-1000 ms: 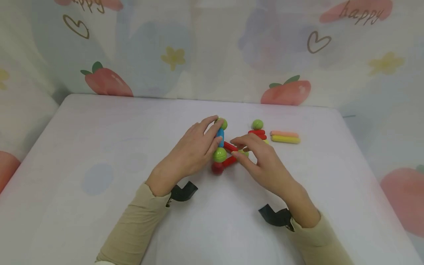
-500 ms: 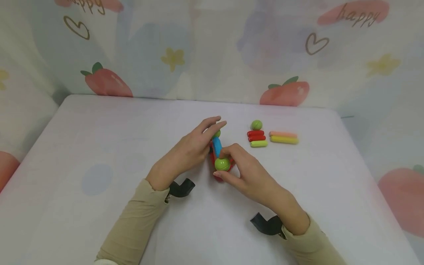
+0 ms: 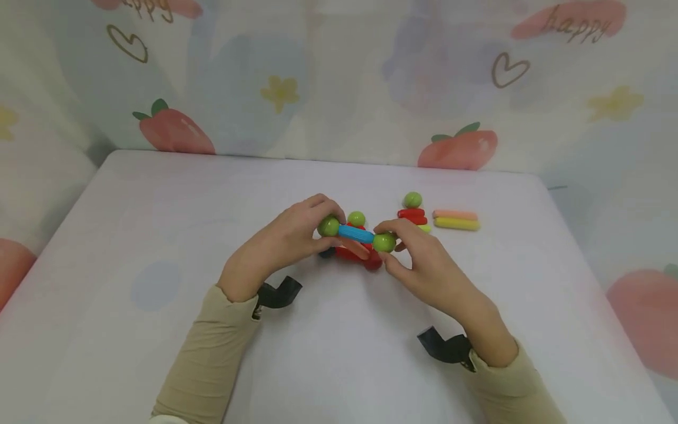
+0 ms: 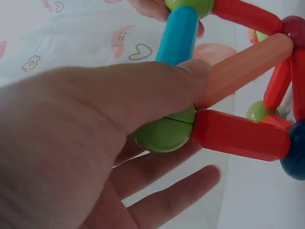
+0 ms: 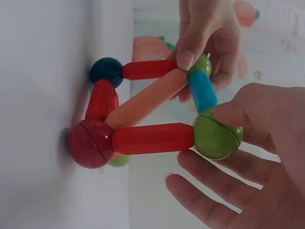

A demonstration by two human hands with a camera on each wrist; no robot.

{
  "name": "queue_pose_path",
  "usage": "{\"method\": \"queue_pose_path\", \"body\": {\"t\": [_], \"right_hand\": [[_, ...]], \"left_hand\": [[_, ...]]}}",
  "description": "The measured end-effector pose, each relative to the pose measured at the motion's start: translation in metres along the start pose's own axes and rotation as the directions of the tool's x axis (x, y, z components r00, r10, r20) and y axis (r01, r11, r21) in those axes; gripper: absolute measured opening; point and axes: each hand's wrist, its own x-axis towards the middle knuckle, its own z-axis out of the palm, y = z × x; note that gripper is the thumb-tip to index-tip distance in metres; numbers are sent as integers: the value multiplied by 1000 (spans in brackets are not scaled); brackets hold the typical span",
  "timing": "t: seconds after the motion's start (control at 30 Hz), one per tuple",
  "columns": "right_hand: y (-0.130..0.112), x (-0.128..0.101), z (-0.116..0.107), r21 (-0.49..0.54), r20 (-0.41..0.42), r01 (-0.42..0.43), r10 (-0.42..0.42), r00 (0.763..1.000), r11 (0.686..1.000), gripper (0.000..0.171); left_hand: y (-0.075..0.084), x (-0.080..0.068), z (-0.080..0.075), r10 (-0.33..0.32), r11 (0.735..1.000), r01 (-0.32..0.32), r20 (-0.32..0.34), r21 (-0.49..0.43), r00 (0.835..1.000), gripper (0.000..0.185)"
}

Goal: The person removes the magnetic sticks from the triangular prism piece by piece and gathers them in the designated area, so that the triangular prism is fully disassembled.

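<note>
Table (image 3: 159, 235) surface under your hands is white and soft-looking, with faint pale blue and pink blotches; it fills the lower part of the head view. Behind its far edge hangs a pale curtain (image 3: 339, 76) printed with strawberries, yellow flowers, hearts and the word "happy"; the same cloth runs along both sides of the table.

Take the blue rod (image 3: 356, 234) as your landmark. It lies level, raised above the table near its middle, with a green ball at each end. Your left hand (image 3: 288, 238) pinches the green ball (image 3: 328, 226) at the rod's left end, thumb and fingers curled round it. Your right hand (image 3: 424, 265) pinches the other green ball (image 3: 384, 242) at the rod's right end, thumb on top and the lower fingers spread loosely beneath.

Below the blue rod, red rods (image 5: 152, 138) run down from the green balls to a dark red ball (image 5: 90, 143) and a dark blue ball (image 5: 107, 70), both touching the table. An orange rod (image 5: 145, 99) crosses slantwise between the left green ball and the dark red ball. A third green ball (image 3: 356, 218) sits just behind the blue rod.

To the right of the blue rod and beyond your right hand, loose pieces lie on the table: a green ball (image 3: 412, 199), a stack of short red rods (image 3: 412, 215), and a pink rod (image 3: 454, 214) beside a yellow rod (image 3: 457, 224).
</note>
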Motion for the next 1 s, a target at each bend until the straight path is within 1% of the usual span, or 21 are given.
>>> {"method": "queue_pose_path", "body": {"t": [0.1, 0.17, 0.3, 0.37, 0.47, 0.6, 0.73, 1.0], "right_hand": [[6, -1, 0, -27, -43, 1, -2, 999, 1000, 41], [7, -1, 1, -40, -69, -7, 4, 998, 999, 41], [8, -1, 2, -51, -105, -24, 19, 994, 998, 42], [7, 0, 3, -45, -109, -28, 23, 994, 999, 42], [7, 0, 3, -45, -109, -36, 31, 994, 998, 43], [7, 1, 3, -44, -111, -53, 47, 993, 998, 43], [8, 1, 4, -22, -115, -62, 59, 992, 998, 42], [7, 2, 7, -18, -132, -85, 82, 988, 996, 42]], "left_hand": [[5, 2, 1, -10, 1000, 11, 47, -25, 999, 35], [7, 3, 5, 7, 1000, -6, 51, -29, 999, 34], [10, 6, 15, 77, 996, -78, 33, 34, 996, 31], [11, 7, 19, 95, 992, -96, 24, 77, 995, 31], [12, 7, 23, 98, 988, -99, 11, 117, 995, 31], [11, 7, 24, 115, 985, -112, -11, 129, 993, 30], [10, 7, 26, 133, 982, -128, -24, 138, 991, 28], [10, 7, 26, 142, 977, -134, -31, 168, 989, 26]]}}
